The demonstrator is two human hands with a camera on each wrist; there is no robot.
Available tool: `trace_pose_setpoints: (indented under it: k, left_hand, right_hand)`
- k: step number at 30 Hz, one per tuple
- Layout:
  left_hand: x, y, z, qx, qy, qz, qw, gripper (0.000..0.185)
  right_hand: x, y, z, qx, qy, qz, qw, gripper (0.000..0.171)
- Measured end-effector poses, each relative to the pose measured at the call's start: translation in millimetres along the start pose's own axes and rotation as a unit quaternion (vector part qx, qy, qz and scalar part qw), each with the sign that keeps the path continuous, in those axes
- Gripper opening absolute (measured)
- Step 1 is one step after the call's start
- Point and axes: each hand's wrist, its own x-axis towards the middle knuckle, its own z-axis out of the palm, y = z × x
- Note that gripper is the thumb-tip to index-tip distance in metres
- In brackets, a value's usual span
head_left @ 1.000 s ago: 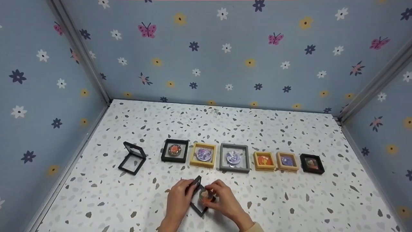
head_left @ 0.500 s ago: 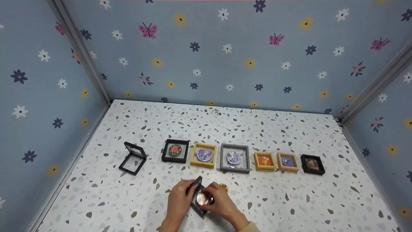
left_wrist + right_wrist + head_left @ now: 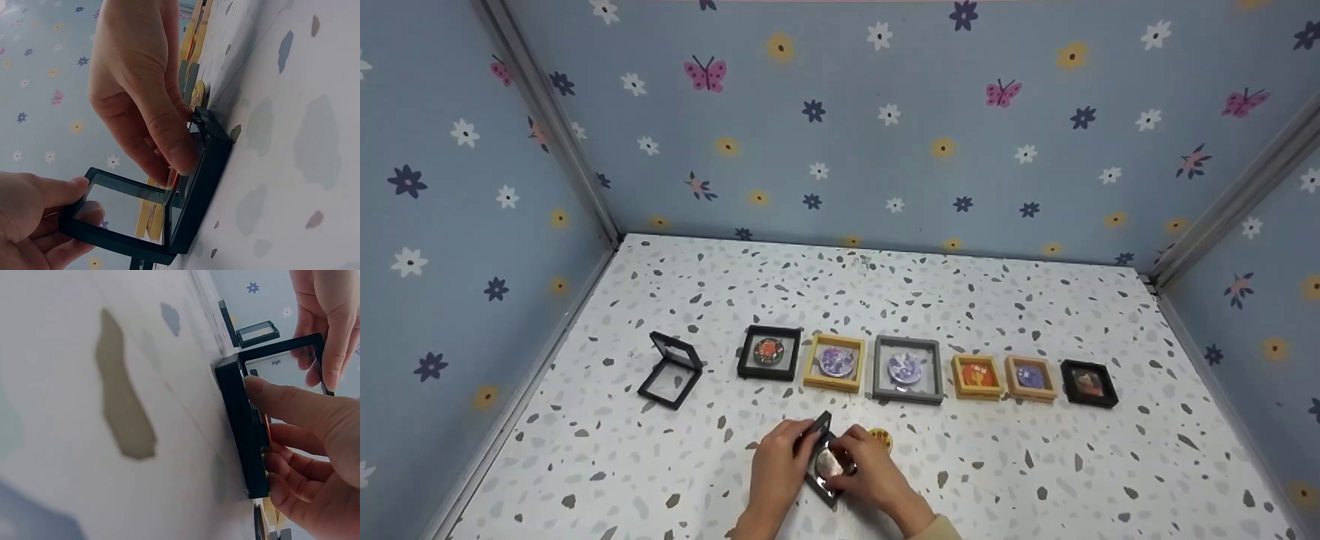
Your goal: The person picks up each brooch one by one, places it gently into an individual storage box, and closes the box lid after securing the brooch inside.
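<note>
My left hand (image 3: 778,459) pinches the raised lid of a black display frame (image 3: 205,185), whose base lies on the table. In the left wrist view its thumb and fingers clasp the lid's clear-windowed edge. With thumb and fingers, my right hand (image 3: 876,466) holds a round badge (image 3: 830,463) over the base of that frame, its shiny surface upward in the head view. In the right wrist view the right thumb (image 3: 281,400) reaches inside the base's rim, and most of the badge is hidden. A yellow round badge (image 3: 881,439) lies just beyond the right hand.
Behind the hands stands a row of frames with round badges: black (image 3: 745,352), yellow (image 3: 810,367), grey (image 3: 934,367), two small ones in yellow (image 3: 979,395) and tan (image 3: 1031,394), then small black (image 3: 1091,401). Left of them an opened black frame (image 3: 686,386) lies bare. Patterned walls enclose the table.
The right hand has moved slightly left with the badge, bringing it over the frame's base and turning its shiny surface upward. The yellow badge has come into view. The left hand stays nearly still.
</note>
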Motion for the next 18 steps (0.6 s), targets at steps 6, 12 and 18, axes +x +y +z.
trace_pose_setpoints:
  k: [6, 12, 18]
  left_hand:
    - [0.2, 0.6, -0.9, -0.005, -0.023, -0.015, 0.9996, 0.014]
    - [-0.3, 0.0, -2.3, -0.004, -0.042, -0.029, 0.9987, 0.015]
    - [-1.7, -0.9, -6.5, 0.001, -0.061, -0.052, 0.9968, 0.017]
  right_hand:
    - [0.7, -2.4, -1.1, 0.013, -0.013, 0.015, 1.000, 0.027]
    - [0.7, -1.3, -3.8, 0.058, -0.039, 0.041, 0.997, 0.024]
    - [-5.6, 2.9, -5.9, 0.035, -0.020, 0.035, 0.999, 0.035]
